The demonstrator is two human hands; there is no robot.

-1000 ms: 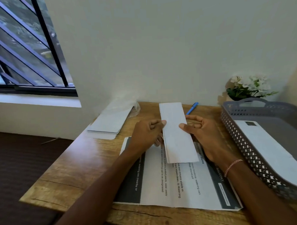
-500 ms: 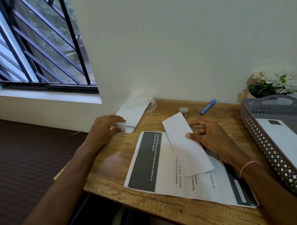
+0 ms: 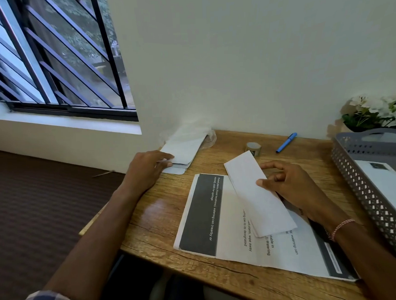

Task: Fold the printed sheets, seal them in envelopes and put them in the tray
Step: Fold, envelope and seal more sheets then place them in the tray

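Pale wall and a barred window point(image 3: 55, 65) at the back, and in front of them a wooden worktop point(image 3: 154, 221) where the person is at it with both hands. Left hand point(image 3: 146, 167) is out at ten o'clock, fingers laid on top of a stack of white paper envelopes point(image 3: 183, 148) and thumb tucked at its near end, pinching there. Right hand point(image 3: 292, 187) sits at about two o'clock from the middle, thumb over and fingers under, pinching the long folded white sheet point(image 3: 257, 197) by its right edge. That sheet slants, far end towards twelve, near end towards five, over the pile of printed sheets with a dark grey band point(image 3: 231, 238), which lies flat at six o'clock. Over at three o'clock stands the grey perforated plastic tray point(image 3: 360, 189), a white sealed envelope point(image 3: 387, 188) lying inside it. Along the wall at one o'clock: a small roll of tape point(image 3: 253, 148), just beyond the folded sheet's far end, and a blue pen point(image 3: 286, 143) beside it. White flowers point(image 3: 370, 110) peep up behind the tray.
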